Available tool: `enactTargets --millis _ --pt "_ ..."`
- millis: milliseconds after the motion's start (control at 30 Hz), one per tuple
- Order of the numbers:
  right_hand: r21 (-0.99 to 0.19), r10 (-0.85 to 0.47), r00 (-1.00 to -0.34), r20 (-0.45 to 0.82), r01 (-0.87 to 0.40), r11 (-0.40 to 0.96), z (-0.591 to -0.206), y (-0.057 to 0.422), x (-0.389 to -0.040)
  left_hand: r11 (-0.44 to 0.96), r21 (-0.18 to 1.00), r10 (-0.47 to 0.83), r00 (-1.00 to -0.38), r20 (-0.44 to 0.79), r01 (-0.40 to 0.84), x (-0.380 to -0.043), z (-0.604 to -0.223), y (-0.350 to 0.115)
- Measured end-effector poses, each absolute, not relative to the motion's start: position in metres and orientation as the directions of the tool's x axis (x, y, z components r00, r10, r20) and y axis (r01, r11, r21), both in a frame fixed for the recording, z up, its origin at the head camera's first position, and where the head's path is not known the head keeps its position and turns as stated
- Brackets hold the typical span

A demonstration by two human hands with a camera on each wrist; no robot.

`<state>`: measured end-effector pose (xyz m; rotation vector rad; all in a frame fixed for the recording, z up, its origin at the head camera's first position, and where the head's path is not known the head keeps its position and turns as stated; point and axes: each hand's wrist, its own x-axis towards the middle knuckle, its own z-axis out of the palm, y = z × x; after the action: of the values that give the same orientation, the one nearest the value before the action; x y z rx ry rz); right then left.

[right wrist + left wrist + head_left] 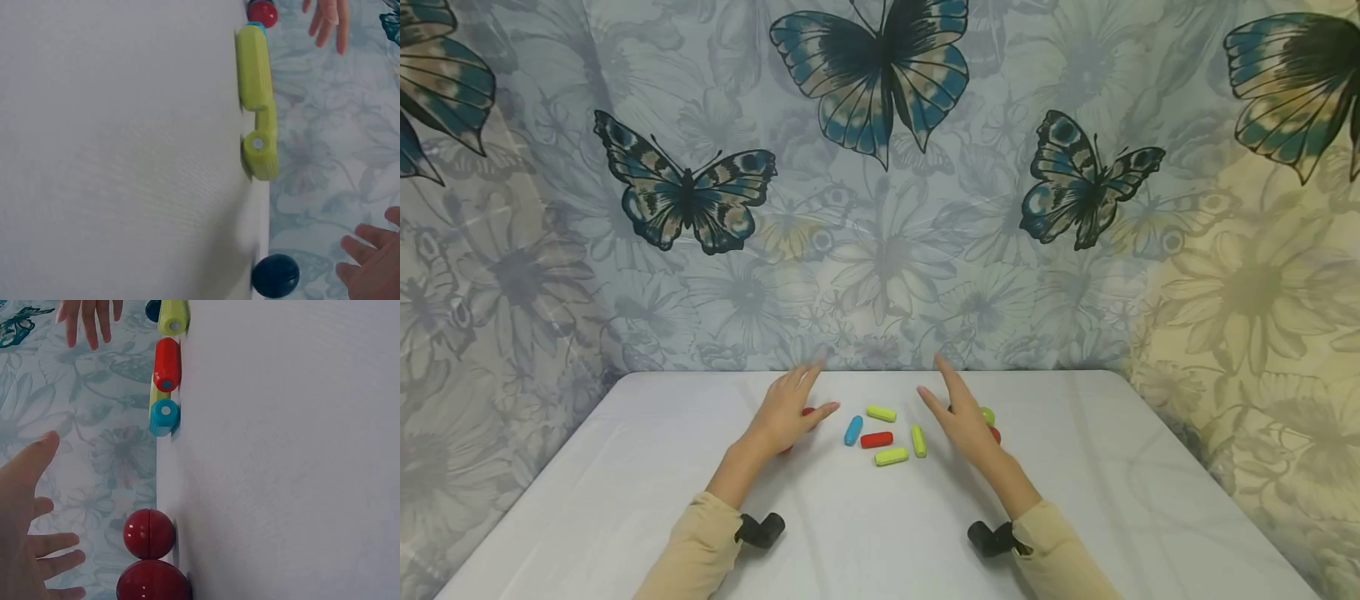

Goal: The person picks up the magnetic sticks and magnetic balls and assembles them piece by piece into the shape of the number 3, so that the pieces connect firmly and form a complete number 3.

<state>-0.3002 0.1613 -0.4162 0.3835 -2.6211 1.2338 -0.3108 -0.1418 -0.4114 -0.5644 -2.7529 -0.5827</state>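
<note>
My left hand (778, 414) is held over the left of the table, fingers spread and thumb toward the middle, holding nothing. Beside it two dark red balls (149, 534) sit close together, mostly hidden by the hand in the head view. My right hand (966, 425) hovers opposite, fingers extended, above a dark blue ball (275, 276). A green ball (988, 415) and a red ball (996, 435) show past its outer edge. Between the hands lie a blue stick (853, 431), a red stick (877, 439) and three yellow-green sticks (891, 456).
A white-covered table (880, 533) stands against a cloth backdrop (887, 275) printed with butterflies and flowers. Black wrist cameras (763, 530) are strapped over both beige sleeves (696, 546).
</note>
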Motion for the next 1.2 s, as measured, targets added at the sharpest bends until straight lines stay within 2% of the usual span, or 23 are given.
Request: enactTargets --millis 567,733,1200 --pt "-0.837 -0.083 -0.962 0.261 -0.268 0.478 -0.425 0.166 -0.29 0.764 0.46 0.358 -0.89 0.281 0.452 -0.3 -0.417 -0.132" --pt "-0.849 -0.044 -0.955 0.294 -0.282 0.447 -0.427 0.168 -0.289 0.731 0.508 0.373 -0.89 0.26 0.455 -0.301 -0.422 -0.128" --pt "-0.835 0.025 -0.948 0.319 -0.268 0.48 -0.435 0.175 -0.29 0.626 0.584 0.463 -0.849 0.256 0.517 -0.295 -0.425 -0.118"
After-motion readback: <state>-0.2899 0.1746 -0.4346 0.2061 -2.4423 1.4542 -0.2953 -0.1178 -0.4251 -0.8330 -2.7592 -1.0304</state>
